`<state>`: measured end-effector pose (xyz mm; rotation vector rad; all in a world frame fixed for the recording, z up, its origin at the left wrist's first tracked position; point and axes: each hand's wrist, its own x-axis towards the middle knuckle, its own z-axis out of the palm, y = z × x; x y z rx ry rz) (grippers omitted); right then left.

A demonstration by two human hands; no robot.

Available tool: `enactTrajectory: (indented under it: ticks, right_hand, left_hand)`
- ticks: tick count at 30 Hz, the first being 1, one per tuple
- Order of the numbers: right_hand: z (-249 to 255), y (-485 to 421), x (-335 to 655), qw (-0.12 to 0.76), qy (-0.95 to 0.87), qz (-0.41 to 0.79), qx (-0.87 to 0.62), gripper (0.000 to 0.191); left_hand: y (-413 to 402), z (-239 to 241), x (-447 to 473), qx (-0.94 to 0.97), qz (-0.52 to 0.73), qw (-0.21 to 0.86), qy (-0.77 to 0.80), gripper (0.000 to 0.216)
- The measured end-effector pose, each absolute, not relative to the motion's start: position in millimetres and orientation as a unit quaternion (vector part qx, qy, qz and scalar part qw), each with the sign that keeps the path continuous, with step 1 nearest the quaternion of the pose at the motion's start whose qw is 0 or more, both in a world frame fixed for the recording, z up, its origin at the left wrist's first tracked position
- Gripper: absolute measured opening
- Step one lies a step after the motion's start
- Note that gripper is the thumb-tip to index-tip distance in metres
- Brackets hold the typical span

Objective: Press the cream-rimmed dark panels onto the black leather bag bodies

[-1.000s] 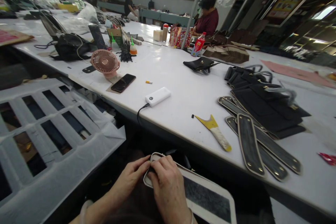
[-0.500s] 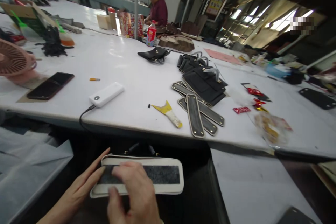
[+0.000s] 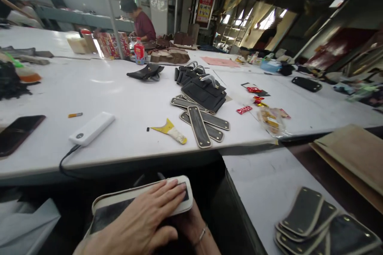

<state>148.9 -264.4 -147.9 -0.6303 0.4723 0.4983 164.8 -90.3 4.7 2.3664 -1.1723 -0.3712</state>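
A long, rounded panel with cream edging and a dark middle strip, which looks like the base of a bag (image 3: pixel 188 191), lies tilted over my lap. My left hand (image 3: pixel 143 211) rests flat on top of it, fingers stretched toward its right end and thumb apart. Under that right end is my right hand (image 3: pixel 191 223), with a bracelet at the wrist; its fingers are hidden behind the panel. Beyond the panel, two dark handle-like pieces show dimly in the shadow below the table edge.
On the white table (image 3: pixel 119 143) lie a yellow taped tool (image 3: pixel 170 130), riveted dark strips (image 3: pixel 199 127), black handbags (image 3: pixel 205 91), a cabled power bank (image 3: pixel 92 128) and a phone (image 3: pixel 20 134). More riveted pieces (image 3: pixel 305 211) are stacked at right. A person in maroon (image 3: pixel 143 24) sits across.
My left hand has moved from the panel's left end onto its top. My right hand has gone from above it to beneath its right end. The view has turned rightward.
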Motion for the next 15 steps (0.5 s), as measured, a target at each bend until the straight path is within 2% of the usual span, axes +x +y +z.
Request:
enactTrajectory:
  ticks: [4, 9, 15]
  right_hand:
    - [-155.5, -260.8, 157.8, 0.928, 0.203, 0.247, -0.191, 0.049]
    - [-159.7, -265.3, 157.6, 0.941, 0.206, 0.240, -0.122, 0.040]
    - [-157.4, -261.4, 157.9, 0.946, 0.209, 0.226, -0.106, 0.036]
  left_hand:
    - [-101.6, -4.0, 164.5, 0.869, -0.137, 0.187, -0.438, 0.085]
    - [-102.2, 9.6, 162.6, 0.877, -0.086, 0.158, -0.446, 0.079]
    - [-109.5, 20.9, 167.7, 0.876, -0.064, 0.137, -0.457, 0.073]
